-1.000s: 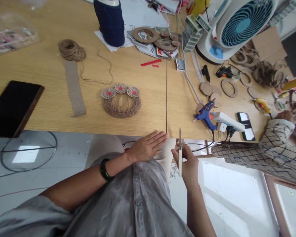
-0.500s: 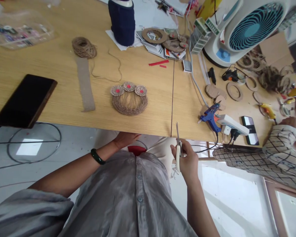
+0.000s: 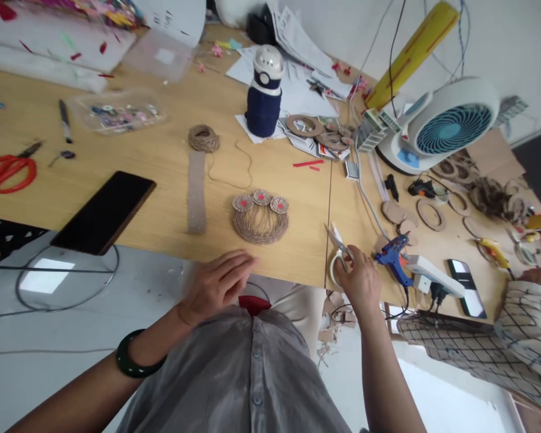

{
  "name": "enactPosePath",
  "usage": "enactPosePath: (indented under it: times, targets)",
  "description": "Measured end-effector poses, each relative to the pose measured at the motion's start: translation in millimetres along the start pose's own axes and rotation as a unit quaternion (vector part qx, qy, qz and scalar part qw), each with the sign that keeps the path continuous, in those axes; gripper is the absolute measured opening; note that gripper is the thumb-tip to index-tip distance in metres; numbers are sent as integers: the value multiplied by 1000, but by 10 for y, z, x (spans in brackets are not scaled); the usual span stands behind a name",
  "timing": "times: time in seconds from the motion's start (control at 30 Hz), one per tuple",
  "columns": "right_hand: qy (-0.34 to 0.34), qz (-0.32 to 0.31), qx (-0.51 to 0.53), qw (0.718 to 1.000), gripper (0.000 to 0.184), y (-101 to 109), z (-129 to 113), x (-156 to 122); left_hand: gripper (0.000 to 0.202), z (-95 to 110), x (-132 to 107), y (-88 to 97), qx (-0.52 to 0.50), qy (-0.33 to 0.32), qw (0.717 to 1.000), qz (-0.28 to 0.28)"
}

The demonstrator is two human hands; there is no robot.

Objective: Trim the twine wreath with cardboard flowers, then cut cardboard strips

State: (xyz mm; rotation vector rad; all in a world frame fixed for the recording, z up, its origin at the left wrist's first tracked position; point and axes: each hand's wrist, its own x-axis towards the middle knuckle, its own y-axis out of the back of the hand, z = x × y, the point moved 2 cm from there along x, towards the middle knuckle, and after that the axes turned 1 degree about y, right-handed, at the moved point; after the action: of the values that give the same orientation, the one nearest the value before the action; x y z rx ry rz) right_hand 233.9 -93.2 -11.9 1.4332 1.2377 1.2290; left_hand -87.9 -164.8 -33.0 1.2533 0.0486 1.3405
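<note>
My right hand (image 3: pixel 361 278) is at the table's front edge with its fingers on the white-handled scissors (image 3: pixel 337 264). The scissors lie at the tabletop with their blades pointing away from me. Past the edge, my left hand (image 3: pixel 220 282) holds nothing, its fingers stretched out close together. A twine-wrapped ring (image 3: pixel 260 231) with three pleated rosettes, each with a red centre, lies just beyond that hand. To its left is a burlap strip (image 3: pixel 196 198), and a ball of twine (image 3: pixel 204 138) sits at the strip's far end.
Right of the scissors are a blue glue gun (image 3: pixel 394 258) and a white power strip (image 3: pixel 435 276). A fan (image 3: pixel 451 129) stands behind them. Left lie a dark tablet (image 3: pixel 106 210) and red scissors (image 3: pixel 9 171). A covered bottle (image 3: pixel 264 99) stands at the back. Another person's sleeve (image 3: pixel 527 325) shows far right.
My right hand has brought the scissors from the edge onto the tabletop. My left hand has come up from below the table edge. The view has tilted up, showing more of the table's back.
</note>
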Motion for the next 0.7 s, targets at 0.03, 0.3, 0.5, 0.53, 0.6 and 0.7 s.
enactPosePath:
  times: [0.03,0.3,0.5,0.53,0.6,0.7]
  targets:
    - [5,2,-21,1000,40,-16,7,21,58,-58,26,18,16,23,1000,4]
    - [36,3,-104,994,30,135,-74,49,72,-312,51,-192,129,84,987,-52]
    - [260,55,113,957,33,11,-800,71,70,-312,22,-288,157,79,983,-45]
    - [300,43,136,943,40,-66,-933,64,69,-315,29,-283,156,78,984,-43]
    - [347,20,156,925,52,-223,-1143,39,68,-311,46,-251,148,76,985,-40]
    - [380,-3,162,911,56,-381,-1283,-57,64,-236,15,-143,95,72,993,-17]
